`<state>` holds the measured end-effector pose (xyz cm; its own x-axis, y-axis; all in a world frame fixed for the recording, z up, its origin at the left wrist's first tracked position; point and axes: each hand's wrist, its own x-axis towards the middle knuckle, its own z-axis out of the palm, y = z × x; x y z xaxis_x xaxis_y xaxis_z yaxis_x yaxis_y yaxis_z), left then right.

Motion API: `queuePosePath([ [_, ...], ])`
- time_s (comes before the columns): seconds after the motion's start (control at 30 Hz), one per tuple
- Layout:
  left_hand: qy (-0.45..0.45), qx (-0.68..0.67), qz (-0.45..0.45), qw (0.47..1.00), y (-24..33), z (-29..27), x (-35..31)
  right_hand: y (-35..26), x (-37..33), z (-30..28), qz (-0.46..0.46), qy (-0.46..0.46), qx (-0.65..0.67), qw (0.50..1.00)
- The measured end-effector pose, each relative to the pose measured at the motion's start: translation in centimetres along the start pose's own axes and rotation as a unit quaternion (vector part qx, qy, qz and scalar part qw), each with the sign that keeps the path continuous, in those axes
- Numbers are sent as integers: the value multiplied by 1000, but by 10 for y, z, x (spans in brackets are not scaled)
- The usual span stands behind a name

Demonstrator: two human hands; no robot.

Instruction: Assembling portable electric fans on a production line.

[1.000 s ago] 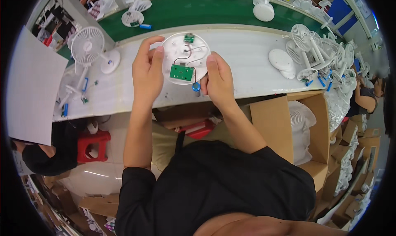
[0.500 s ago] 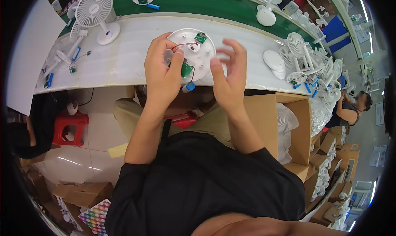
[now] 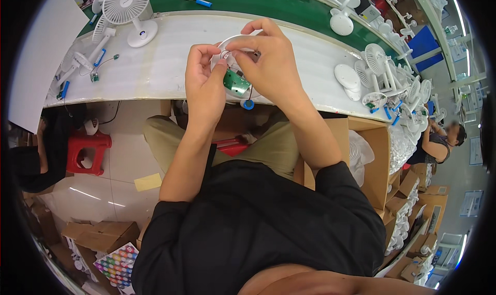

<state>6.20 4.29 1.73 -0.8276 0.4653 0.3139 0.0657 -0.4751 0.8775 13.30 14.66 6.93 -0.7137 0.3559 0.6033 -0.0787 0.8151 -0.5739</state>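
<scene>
My left hand grips the edge of a white round fan base, its open underside facing up. Inside the base lies a green circuit board. A thin lead runs from the board to a blue cylindrical battery, which hangs at the near rim. My right hand reaches across the base, thumb and forefinger pinched on a thin wire beside my left thumb. The right hand covers much of the far part of the base, so the small board there is mostly hidden.
An assembled white fan stands at the left of the white worktable. White discs and a heap of fans with blue batteries lie to the right. Below the table edge is an open cardboard box. A red stool stands at left.
My right hand, apart from the base and blurred before, has moved left over it and closed on the wire. The base has tilted, and the green board now shows more fully.
</scene>
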Motion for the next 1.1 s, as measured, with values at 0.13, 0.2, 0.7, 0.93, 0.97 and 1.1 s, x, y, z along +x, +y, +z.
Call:
queuePosePath([
  [0.13,-23,26,-3,999,4,-8,3,0,2,2,-4,-7,-61,998],
  [0.2,-54,90,0,994,11,-14,5,0,1,3,-17,-10,-79,997],
  [0.7,-38,59,65,995,-3,-5,-4,-4,-2,-6,-23,-40,-47,998],
  [0.93,-80,36,14,996,9,-5,0,4,4,-18,-15,-71,23,997],
  [0.97,-112,64,13,992,13,-7,3,10,10,-22,-58,-71,23,996],
  [1.1,-229,150,11,962,23,-10,16,27,19,-36,-174,-53,17,983],
])
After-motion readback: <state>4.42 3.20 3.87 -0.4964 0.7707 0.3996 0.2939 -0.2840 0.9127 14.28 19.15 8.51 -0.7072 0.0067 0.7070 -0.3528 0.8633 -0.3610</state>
